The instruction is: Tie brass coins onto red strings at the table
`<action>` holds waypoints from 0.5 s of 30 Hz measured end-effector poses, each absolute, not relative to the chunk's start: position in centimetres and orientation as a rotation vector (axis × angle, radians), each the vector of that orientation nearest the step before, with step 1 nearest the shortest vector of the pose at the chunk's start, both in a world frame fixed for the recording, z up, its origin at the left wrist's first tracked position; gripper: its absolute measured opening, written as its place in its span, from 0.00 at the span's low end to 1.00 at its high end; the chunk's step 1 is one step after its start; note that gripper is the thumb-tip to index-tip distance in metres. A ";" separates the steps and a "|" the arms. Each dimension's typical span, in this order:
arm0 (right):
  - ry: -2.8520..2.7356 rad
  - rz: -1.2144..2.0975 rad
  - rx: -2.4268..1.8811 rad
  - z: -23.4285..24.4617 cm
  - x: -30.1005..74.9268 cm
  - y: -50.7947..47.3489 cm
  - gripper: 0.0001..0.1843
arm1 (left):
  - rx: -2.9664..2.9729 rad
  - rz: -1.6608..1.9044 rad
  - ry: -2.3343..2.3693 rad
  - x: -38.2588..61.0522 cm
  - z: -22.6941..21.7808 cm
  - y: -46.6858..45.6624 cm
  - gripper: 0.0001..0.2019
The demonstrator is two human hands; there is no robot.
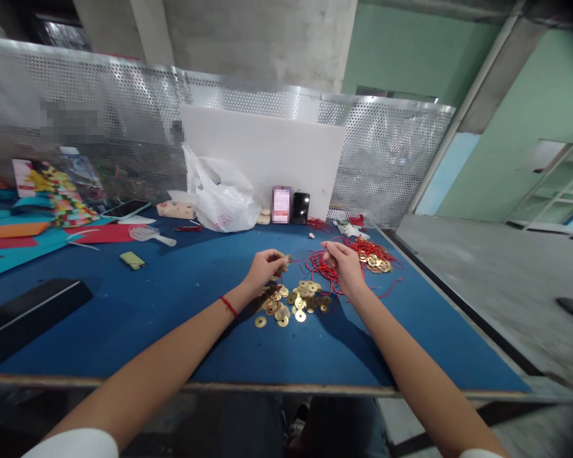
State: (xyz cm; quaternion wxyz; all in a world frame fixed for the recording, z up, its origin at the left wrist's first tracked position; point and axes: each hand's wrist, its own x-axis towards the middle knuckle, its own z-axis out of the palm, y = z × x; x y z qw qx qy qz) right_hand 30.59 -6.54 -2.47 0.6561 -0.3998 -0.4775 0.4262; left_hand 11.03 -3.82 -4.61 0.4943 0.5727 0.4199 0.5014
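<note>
"What's the largest thing in view?"

"A blue-topped table point(181, 346), backed by a perforated metal screen point(386, 152) with a white board point(262, 159) standing against it."

"And on the table?"

"A white plastic bag point(219, 198), 2 upright phones point(300, 208), a loose pile of brass coins point(293, 304) just below the hands, and a coin bunch on red cord point(375, 259) farther right."

"The hands?"

"The left hand point(266, 270) (red string point(228, 306) around its wrist) has its fingers pinched on a small metallic piece, too small to identify. The right hand point(346, 267) has its fingers clenched, grasping a tangle of red cord point(322, 267)."
</note>
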 end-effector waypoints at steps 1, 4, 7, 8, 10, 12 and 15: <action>-1.154 0.919 -0.934 -2.5 30.5 -6.6 0.12 | 1.431 1.229 1.023 11.0 -4.7 -3.8 0.11; -1.441 0.811 -0.987 -2.7 29.9 -6.9 0.16 | 1.559 1.260 1.046 11.1 -4.9 -3.8 0.09; -1.724 0.831 -1.000 -3.0 29.2 -7.3 0.16 | 1.625 1.273 1.056 11.1 -5.0 -3.9 0.10; -1.791 0.854 -1.008 -3.1 29.1 -7.4 0.16 | 1.634 1.275 1.056 11.1 -5.0 -3.9 0.10; -1.885 0.903 -1.034 -3.3 28.9 -7.5 0.16 | 1.640 1.274 1.051 11.1 -5.1 -3.9 0.10; -1.954 0.934 -1.039 -3.5 28.8 -7.6 0.15 | 1.646 1.272 1.042 11.1 -5.1 -3.8 0.11; -2.012 0.865 -1.026 -3.4 28.8 -7.8 0.15 | 1.658 1.264 1.021 11.1 -5.2 -3.7 0.10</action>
